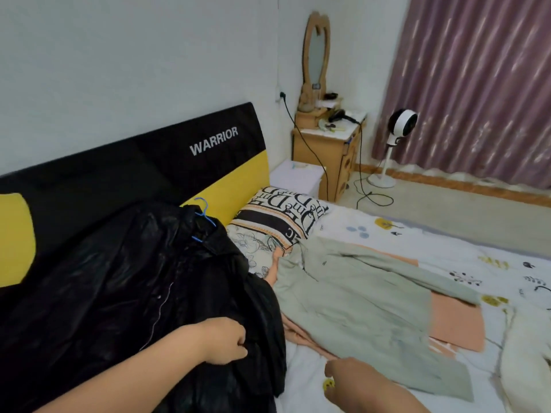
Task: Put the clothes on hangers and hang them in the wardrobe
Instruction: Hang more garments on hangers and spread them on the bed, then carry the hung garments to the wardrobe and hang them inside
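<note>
You are working at the bed (pixel 372 234), with a glossy black jacket (pixel 143 278) lying on its left side against the black and yellow headboard (pixel 190 162). The jacket is looking crumpled and shiny, with a thin pale zipper line running down its front. A blue hanger (pixel 204 219) is sitting inside its collar, the hook poking out toward the headboard and the patterned pillow (pixel 277 222). So the jacket's long axis is running from the collar, up by the headboard, down toward you at the near edge, with the hem end nearest your body.

Your left hand (pixel 223 341) is pinching a fold of the black fabric low on the jacket, fingers curled into it, so that grip is clenched on the jacket. Your right hand (pixel 348 380) is hovering just beside the jacket's lower edge, above the white sheet, fingers loosely curled and grasping nothing that can be seen.

To the right of the jacket, a pale green garment (pixel 357 296) is lying flat across the bed, its collar end up near the pillow and its length stretching diagonally toward the lower right. It is partly covering a peach-coloured cloth (pixel 456 323).
</note>
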